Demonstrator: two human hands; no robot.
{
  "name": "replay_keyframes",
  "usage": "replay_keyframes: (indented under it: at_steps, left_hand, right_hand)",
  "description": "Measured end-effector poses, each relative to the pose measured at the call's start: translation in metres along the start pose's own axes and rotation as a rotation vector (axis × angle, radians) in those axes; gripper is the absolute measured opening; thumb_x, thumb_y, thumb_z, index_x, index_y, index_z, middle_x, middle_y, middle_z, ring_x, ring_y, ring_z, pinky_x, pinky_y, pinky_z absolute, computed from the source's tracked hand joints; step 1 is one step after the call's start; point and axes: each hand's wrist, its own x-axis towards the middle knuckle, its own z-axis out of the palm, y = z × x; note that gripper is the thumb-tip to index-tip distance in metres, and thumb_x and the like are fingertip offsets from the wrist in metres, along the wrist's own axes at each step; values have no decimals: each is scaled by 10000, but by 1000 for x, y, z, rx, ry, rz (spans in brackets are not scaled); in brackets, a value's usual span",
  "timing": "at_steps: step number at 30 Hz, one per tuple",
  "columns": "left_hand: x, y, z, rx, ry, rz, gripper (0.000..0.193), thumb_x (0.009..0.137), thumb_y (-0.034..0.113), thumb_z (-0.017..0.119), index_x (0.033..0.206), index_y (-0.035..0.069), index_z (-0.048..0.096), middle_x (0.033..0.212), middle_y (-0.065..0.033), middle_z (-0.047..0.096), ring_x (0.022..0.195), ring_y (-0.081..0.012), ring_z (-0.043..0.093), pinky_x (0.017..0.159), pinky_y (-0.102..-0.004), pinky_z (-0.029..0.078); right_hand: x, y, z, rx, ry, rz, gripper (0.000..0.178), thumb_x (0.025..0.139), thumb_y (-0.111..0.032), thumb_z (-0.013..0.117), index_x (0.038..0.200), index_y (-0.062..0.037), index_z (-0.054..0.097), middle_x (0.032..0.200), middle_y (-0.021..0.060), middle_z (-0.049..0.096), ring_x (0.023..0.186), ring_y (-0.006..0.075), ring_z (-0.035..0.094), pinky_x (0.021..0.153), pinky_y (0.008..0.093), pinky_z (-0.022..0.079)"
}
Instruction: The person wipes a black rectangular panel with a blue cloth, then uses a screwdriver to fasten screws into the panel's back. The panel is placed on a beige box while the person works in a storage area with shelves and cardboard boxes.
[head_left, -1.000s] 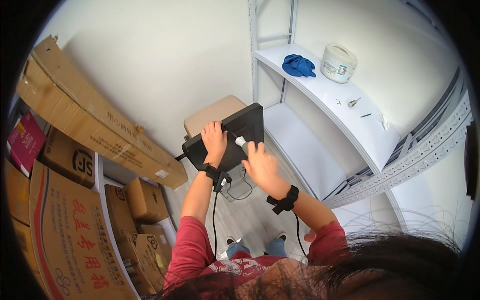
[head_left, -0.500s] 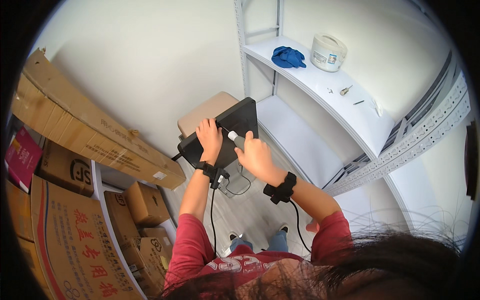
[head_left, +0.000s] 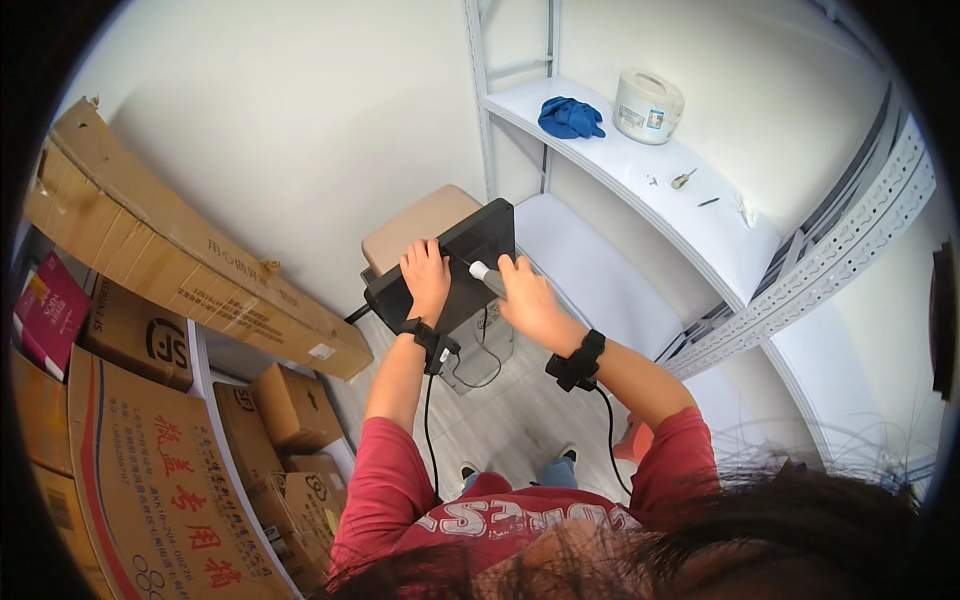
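A black flat panel [head_left: 483,234], broad and shallow like the back of a screen, is tilted up in front of me. My left hand [head_left: 427,278] lies on it with fingers stretched over its surface. In my right hand [head_left: 537,308] is a screwdriver [head_left: 493,280] with a grey handle and a white collar. Its thin shaft points left toward the panel, close to my left fingers; whether the tip touches a screw is too small to tell. A dark cable [head_left: 487,345] hangs below the panel, in front of a greyish box-like stand.
Behind the panel is a beige padded seat [head_left: 415,225]. The white shelf [head_left: 640,165] at right bears a blue cloth [head_left: 571,118], a white tub [head_left: 648,105], another screwdriver [head_left: 684,179] and small parts. Cardboard boxes [head_left: 295,405] crowd the left, with a long carton [head_left: 200,250] leaning there.
My right hand and the screwdriver have shifted to the right and slightly down, with the shaft lower on the panel. My left hand has moved slightly right along the panel.
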Motion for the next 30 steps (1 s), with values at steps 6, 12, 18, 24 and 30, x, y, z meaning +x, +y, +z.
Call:
replay_keyframes:
  at_steps: [6,12,18,24,30]
  left_hand:
    - [6,0,1,-8,17,16,377,660,151,731,988,70,564,921,-84,521,892,-264,502,742,-371,369]
    - [2,-11,2,4,21,10,373,661,144,725,988,60,567,916,-86,522,887,-259,504,747,-368,371]
    - [7,3,0,-17,22,13,372,661,143,726,988,60,571,921,-83,523,895,-257,505,758,-372,375]
    - [3,-7,3,8,21,0,387,665,152,730,1003,67,563,938,-91,526,909,-266,507,764,-378,372]
    - [3,-1,-1,10,18,18,388,665,147,723,1007,59,564,931,-89,525,896,-260,506,759,-373,375]
  right_hand:
    - [5,17,43,-404,373,-155,328,726,-158,681,940,-34,465,893,141,495,740,272,583,578,363,506]
    - [-3,-19,10,-343,182,-157,325,724,-175,688,915,-13,481,844,111,476,726,258,576,578,326,497]
    - [9,15,38,-412,386,-165,344,713,-140,686,955,-40,462,897,134,461,731,271,582,562,359,509]
    - [2,-4,16,-320,228,-142,302,748,-199,678,893,-15,487,827,135,517,729,294,592,583,388,508]
    - [-2,7,16,-152,201,-48,311,832,-288,607,861,5,505,765,150,580,664,310,622,538,393,508]
